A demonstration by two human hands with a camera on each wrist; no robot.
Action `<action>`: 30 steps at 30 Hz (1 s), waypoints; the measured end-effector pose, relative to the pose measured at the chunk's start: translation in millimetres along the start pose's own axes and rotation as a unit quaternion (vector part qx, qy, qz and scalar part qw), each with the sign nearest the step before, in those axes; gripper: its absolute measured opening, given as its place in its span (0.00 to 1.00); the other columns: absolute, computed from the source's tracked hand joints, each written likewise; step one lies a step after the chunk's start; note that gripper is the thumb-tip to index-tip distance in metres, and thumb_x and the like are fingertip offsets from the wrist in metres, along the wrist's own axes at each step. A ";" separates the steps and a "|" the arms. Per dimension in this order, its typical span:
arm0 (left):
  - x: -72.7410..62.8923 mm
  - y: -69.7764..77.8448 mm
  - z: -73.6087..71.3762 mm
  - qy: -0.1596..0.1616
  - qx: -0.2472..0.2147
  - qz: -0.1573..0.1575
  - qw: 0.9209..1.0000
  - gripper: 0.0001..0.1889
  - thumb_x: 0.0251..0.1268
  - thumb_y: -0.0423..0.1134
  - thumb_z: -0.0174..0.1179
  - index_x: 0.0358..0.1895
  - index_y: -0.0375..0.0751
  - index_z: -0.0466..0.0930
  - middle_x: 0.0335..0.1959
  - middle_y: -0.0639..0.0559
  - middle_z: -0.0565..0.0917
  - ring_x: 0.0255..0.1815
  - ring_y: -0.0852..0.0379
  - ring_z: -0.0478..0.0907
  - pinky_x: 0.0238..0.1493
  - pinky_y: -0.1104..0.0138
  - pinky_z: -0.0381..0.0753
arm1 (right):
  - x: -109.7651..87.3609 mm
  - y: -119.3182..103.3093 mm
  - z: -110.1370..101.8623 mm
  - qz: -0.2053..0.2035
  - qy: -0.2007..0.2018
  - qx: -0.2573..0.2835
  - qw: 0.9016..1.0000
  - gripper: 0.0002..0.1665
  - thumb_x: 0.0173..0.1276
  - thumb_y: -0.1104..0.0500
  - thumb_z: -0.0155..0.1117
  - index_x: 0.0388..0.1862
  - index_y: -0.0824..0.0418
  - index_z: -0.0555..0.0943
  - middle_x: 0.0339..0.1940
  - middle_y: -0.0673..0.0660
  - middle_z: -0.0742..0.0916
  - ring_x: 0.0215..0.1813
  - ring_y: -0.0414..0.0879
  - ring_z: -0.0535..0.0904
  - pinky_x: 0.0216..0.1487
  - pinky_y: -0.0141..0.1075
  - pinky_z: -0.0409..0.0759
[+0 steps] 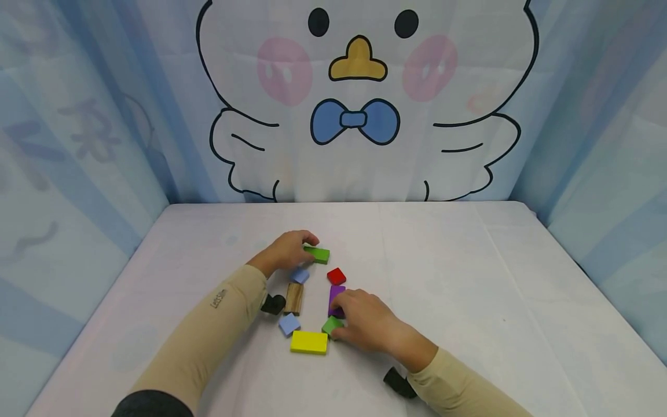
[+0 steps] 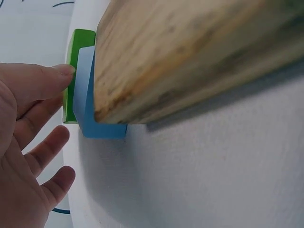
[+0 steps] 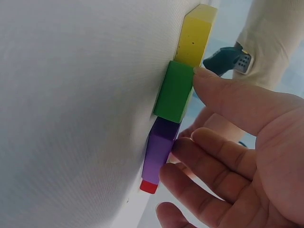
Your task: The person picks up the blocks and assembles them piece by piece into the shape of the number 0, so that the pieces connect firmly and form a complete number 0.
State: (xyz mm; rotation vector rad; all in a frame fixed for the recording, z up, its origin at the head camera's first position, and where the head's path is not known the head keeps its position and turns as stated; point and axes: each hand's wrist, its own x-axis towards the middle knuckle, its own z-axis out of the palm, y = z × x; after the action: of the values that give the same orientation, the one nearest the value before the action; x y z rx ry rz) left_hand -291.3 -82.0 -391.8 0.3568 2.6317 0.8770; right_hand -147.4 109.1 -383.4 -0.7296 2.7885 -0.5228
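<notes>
At the far end of the ring of blocks, my left hand (image 1: 288, 250) pinches a long green block (image 1: 320, 255) by its left end, thumb on the near side. In the left wrist view its other fingers are spread apart. A blue block (image 2: 88, 95) and a wood-grain block (image 2: 190, 61) stand nearer that wrist. My right hand (image 1: 365, 319) lies along the ring's right side with fingers loosely bent. Its thumb touches the edge of a small green block (image 3: 174, 91), and its fingertips are right at a purple block (image 3: 160, 149).
A yellow block (image 1: 309, 343) forms the near side, with a second blue block (image 1: 289, 325) at its left corner. A red block (image 1: 336, 276) sits beyond the purple one. Dark wrist-worn devices (image 1: 400, 383) hang under both forearms. A printed curtain (image 1: 354, 162) stands behind the white table (image 1: 443, 249).
</notes>
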 end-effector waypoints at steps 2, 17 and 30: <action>0.2 -0.4 0.2 -0.003 -0.005 0.002 1.000 0.18 0.69 0.33 0.63 0.61 0.40 0.77 0.63 0.44 0.77 0.62 0.47 0.73 0.68 0.53 0.68 | 0.0 0.1 0.0 0.000 0.001 0.000 1.000 0.24 0.61 0.51 0.76 0.52 0.61 0.82 0.46 0.54 0.85 0.46 0.48 0.78 0.55 0.44 0.79; 0.9 -1.8 3.0 0.014 0.011 0.003 1.000 0.17 0.68 0.37 0.66 0.58 0.41 0.80 0.59 0.46 0.81 0.56 0.49 0.76 0.65 0.56 0.72 | -0.7 0.8 0.6 0.000 0.002 0.007 1.000 0.24 0.61 0.51 0.76 0.52 0.61 0.82 0.46 0.54 0.85 0.46 0.48 0.78 0.55 0.45 0.79; -1.3 -2.1 3.0 0.017 0.010 0.013 1.000 0.17 0.68 0.39 0.66 0.57 0.42 0.81 0.59 0.46 0.81 0.56 0.50 0.76 0.64 0.56 0.73 | -1.1 0.1 0.0 0.004 -0.001 0.010 1.000 0.23 0.61 0.52 0.76 0.52 0.61 0.82 0.46 0.54 0.84 0.46 0.47 0.77 0.55 0.45 0.79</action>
State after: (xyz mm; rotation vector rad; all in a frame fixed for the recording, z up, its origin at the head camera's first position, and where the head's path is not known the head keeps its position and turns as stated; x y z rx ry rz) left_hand -289.2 -82.5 -395.0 0.3865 2.6734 0.8736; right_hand -146.5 109.8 -383.3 -0.7137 2.7784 -0.5473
